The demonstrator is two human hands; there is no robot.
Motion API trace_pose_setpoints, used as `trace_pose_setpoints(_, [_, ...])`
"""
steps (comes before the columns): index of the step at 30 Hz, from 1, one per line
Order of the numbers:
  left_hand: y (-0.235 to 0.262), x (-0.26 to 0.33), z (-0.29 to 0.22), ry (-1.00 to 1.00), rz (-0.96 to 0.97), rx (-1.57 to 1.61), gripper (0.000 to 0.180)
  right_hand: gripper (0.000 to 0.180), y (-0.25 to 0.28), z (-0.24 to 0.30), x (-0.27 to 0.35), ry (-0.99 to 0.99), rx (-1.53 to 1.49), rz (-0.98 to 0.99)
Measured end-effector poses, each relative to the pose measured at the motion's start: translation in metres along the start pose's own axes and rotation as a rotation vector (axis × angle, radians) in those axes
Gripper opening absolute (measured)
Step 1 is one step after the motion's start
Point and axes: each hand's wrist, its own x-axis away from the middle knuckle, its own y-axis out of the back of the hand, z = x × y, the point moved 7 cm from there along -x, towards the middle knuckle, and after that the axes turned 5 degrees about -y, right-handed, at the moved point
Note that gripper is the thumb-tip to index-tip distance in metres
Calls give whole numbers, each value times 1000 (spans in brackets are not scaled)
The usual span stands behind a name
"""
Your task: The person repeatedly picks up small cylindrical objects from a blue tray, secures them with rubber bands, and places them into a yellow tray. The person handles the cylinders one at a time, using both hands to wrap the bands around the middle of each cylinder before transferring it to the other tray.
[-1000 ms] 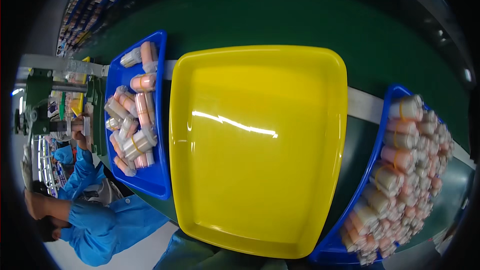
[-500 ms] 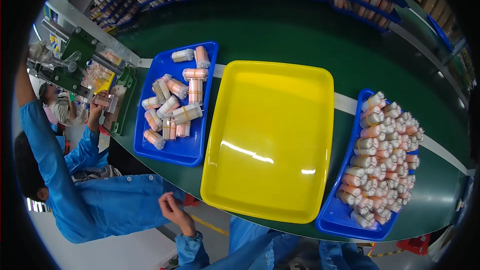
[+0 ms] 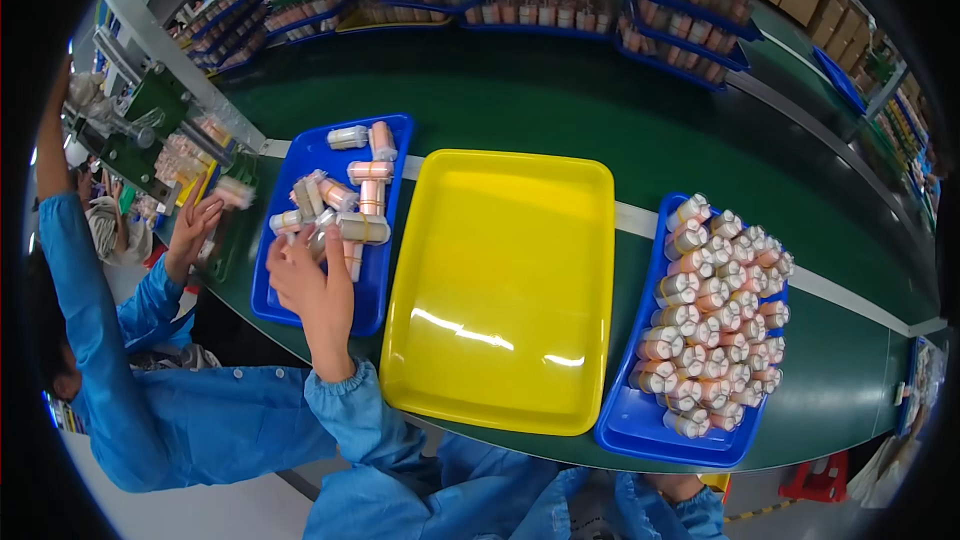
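Observation:
My left hand (image 3: pixel 315 285) is over the left blue tray (image 3: pixel 268 290), fingers apart and pointing down among several loose pink-and-white cylinders. One grey-white cylinder with a yellow band (image 3: pixel 363 229) lies beside my thumb. A clear-ended cylinder (image 3: pixel 323 232) shows between thumb and fingers; whether they touch it I cannot tell. Only a little of my right hand (image 3: pixel 678 485) shows under the table's front edge, its fingers hidden. In the middle stands a yellow tray (image 3: pixel 500 290) with nothing in it. Many upright cylinders (image 3: pixel 715 325) crowd the right blue tray (image 3: pixel 640 430).
At the left, a co-worker's hand (image 3: pixel 192 228) is by a green metal press (image 3: pixel 135 150), with a blurred cylinder (image 3: pixel 236 192) just beyond its fingers. Stacked blue trays of cylinders (image 3: pixel 690 25) line the green table's (image 3: pixel 520 90) far side. A red crate (image 3: pixel 818 478) is below.
My left hand has come up from the front edge into the left blue tray. The view has shifted. The co-worker's hand has drawn away from the press, and a cylinder shows near it.

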Motion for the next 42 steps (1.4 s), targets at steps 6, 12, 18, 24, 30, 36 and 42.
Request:
trace_pose_setpoints(6, [-23, 6, -52, -286, 105, 79, 47, 22, 33, 49, 19, -479, 53, 629])
trace_pose_setpoints(12, [3, 4, -62, -132, 187, 565, 49, 16, 121, 122, -43, -227, -422, 624])
trace_pose_setpoints(18, [27, 47, -117, 182, 217, 1397, 51, 25, 135, 157, -118, -49, -610, 226])
trace_pose_setpoints(24, [-7, 87, -163, 458, 507, 1661, 57, 29, 104, 163, -155, 157, -402, -89])
trace_pose_setpoints(30, [-24, 101, -176, 441, 699, 1709, 56, 29, 101, 159, -150, 152, -461, -92])
trace_pose_setpoints(36, [-20, 107, -195, 576, 869, 1740, 69, 29, 99, 162, -151, 198, -347, -83])
trace_pose_setpoints(42, [-29, 118, -197, 524, 851, 1867, 54, 29, 99, 162, -150, 198, -375, -95])
